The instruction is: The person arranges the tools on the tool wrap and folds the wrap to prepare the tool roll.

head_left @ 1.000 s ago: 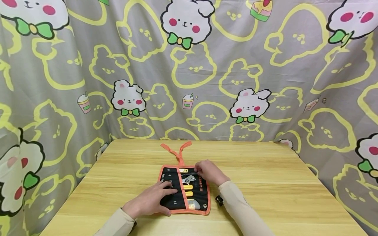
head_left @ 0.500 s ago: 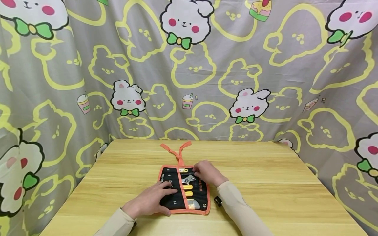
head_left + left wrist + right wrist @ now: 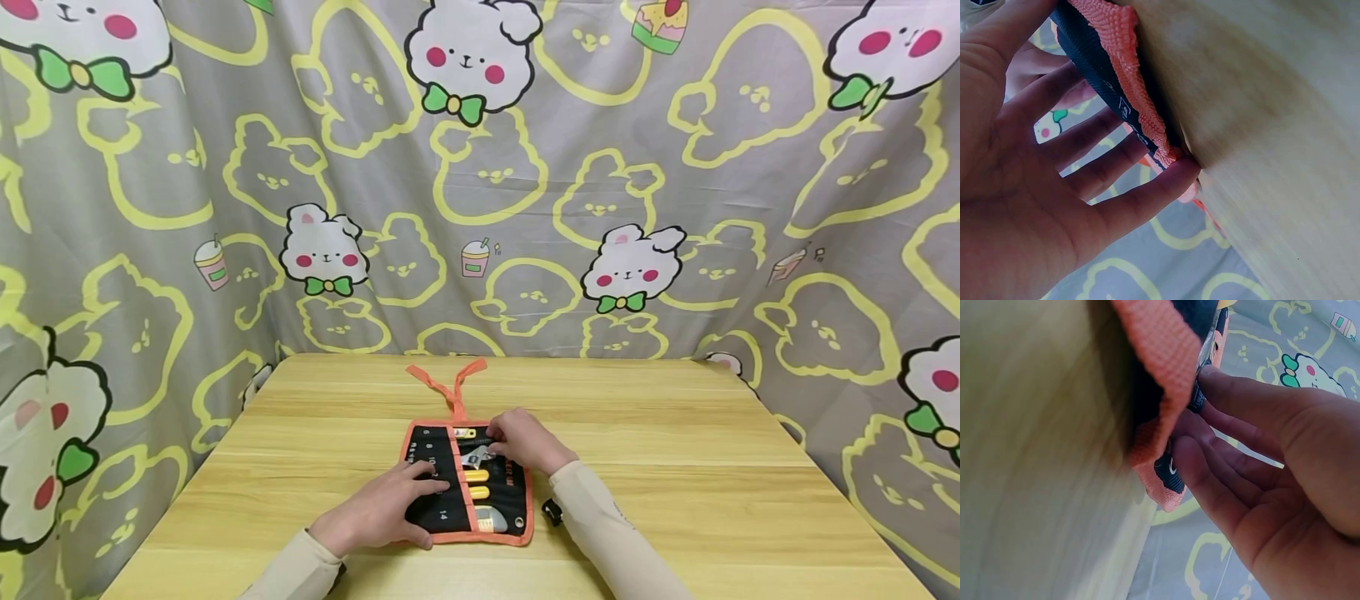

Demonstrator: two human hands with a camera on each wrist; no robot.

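Note:
A black tool roll (image 3: 450,521) with orange edging lies unrolled on the table. My left hand (image 3: 378,508) rests on its numbered left part with fingers spread. At the upper right of the roll, my right hand (image 3: 528,442) pinches a slim black tool (image 3: 1197,400) between thumb and fingers; its kind is hidden by the hand. Out of the pockets stick an adjustable wrench (image 3: 474,457), two yellow handles, the upper handle (image 3: 477,477) and the lower handle (image 3: 479,493), a grey-and-yellow tool end (image 3: 491,520) and a small yellow-white piece (image 3: 467,433).
Orange ties (image 3: 457,396) stretch from the roll's far edge across the wooden table (image 3: 660,417). Behind and at both sides hangs a grey patterned curtain (image 3: 495,208). A small black item (image 3: 552,512) shows beside the right sleeve.
My right hand has shifted slightly left and nearer, its fingers now partly covering the wrench's head. The black tool has slid toward the pocket. My left hand has stayed in place.

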